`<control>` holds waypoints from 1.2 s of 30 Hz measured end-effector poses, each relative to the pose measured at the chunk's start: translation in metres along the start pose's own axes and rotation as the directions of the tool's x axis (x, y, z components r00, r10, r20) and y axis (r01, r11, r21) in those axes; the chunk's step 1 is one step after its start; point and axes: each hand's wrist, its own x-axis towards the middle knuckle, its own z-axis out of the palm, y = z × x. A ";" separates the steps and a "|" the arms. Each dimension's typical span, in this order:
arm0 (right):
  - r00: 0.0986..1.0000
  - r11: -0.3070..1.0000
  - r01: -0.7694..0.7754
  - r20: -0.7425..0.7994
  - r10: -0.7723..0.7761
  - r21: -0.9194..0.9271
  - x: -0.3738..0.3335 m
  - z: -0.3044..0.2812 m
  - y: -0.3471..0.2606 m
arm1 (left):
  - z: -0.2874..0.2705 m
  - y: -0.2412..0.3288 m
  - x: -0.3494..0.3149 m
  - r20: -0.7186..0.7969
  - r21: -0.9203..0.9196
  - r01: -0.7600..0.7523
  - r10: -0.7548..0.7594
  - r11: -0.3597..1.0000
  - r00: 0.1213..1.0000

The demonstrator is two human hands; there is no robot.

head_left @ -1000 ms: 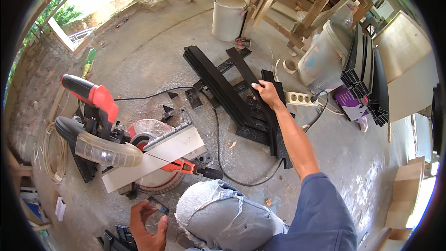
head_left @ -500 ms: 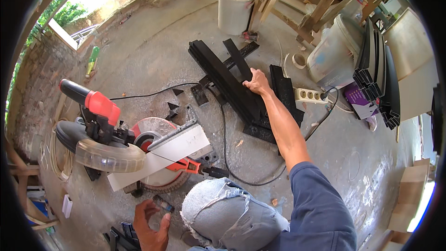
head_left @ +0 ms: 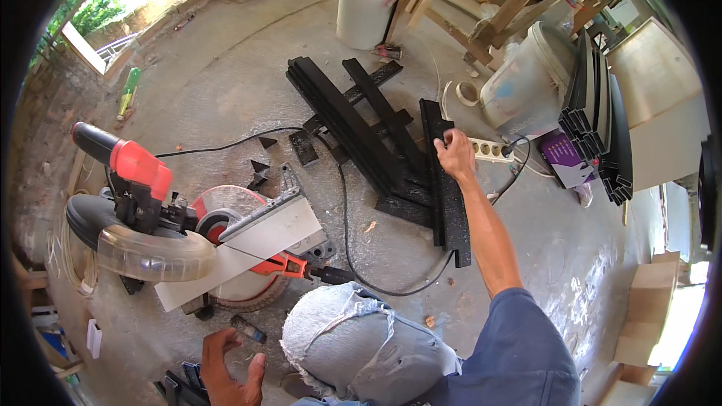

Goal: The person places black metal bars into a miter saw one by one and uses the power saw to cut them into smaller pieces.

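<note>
Single head-worn fisheye view, steeply down over concrete floor [head_left: 226, 83], mid-range.

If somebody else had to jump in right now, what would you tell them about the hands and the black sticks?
Right hand: stretched out, gripping the top end of a long black bar lying at the right edge of the pile of black bars on the concrete floor.
Left hand: low, fingers spread, holding nothing, beside a small dark piece.
Miter saw: on the floor to the left, a white board across its table.
Done: nothing clear to see. Left: the gripped bar still lies on the floor.
</note>
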 end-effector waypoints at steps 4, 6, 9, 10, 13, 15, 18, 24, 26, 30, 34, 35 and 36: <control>0.991 0.980 -0.060 0.107 0.082 -0.192 -0.054 -0.022 0.011 | -0.013 0.005 0.002 0.061 0.085 -0.093 0.088 0.992 0.994; 0.979 0.933 -0.113 0.123 0.163 -0.341 -0.075 -0.029 0.001 | -0.015 0.006 0.000 0.052 0.103 -0.114 0.109 0.988 0.993; 0.939 0.945 -0.210 0.217 0.266 -0.250 -0.074 -0.034 -0.001 | -0.016 0.004 -0.001 0.055 0.110 -0.130 0.125 0.985 0.991; 0.923 0.938 -0.233 0.245 0.297 -0.258 -0.073 -0.037 -0.005 | -0.018 0.004 -0.002 0.059 0.107 -0.134 0.128 0.985 0.990; 0.893 0.902 -0.263 0.268 0.362 -0.343 -0.068 -0.038 -0.015 | -0.024 0.002 -0.008 0.115 0.189 -0.094 0.073 0.977 0.991; 0.926 0.899 -0.225 0.206 0.318 -0.376 -0.067 -0.028 -0.007 | -0.022 0.000 -0.011 0.066 0.138 -0.144 0.136 0.980 0.989; 0.906 0.926 -0.306 0.231 0.355 -0.223 -0.053 -0.030 0.017 | -0.031 0.007 -0.014 0.096 0.185 -0.057 0.039 0.981 0.995; 0.810 0.478 -0.587 0.477 0.343 0.653 -0.053 -0.054 0.060 | -0.041 0.008 -0.017 0.067 0.205 -0.056 0.043 0.977 0.997; 0.832 0.320 -0.545 0.454 0.319 0.775 -0.070 -0.062 0.042 | -0.043 0.007 -0.018 0.058 0.195 -0.047 0.036 0.980 0.998; 0.925 0.145 -0.373 0.355 0.140 0.916 -0.100 -0.100 -0.007 | -0.045 0.009 -0.019 0.056 0.161 -0.045 0.036 0.986 0.998; 0.989 0.148 -0.128 0.137 -0.051 0.981 -0.108 -0.117 -0.068 | -0.045 0.006 -0.018 0.053 0.164 -0.086 0.078 0.983 0.996; 0.994 0.155 -0.068 0.080 -0.073 0.986 -0.110 -0.120 -0.079 | -0.045 0.007 -0.018 0.053 0.168 -0.075 0.067 0.983 0.996; 0.975 0.140 -0.193 0.205 -0.081 0.971 -0.112 -0.121 -0.072 | -0.045 0.008 -0.018 0.055 0.168 -0.067 0.059 0.984 0.997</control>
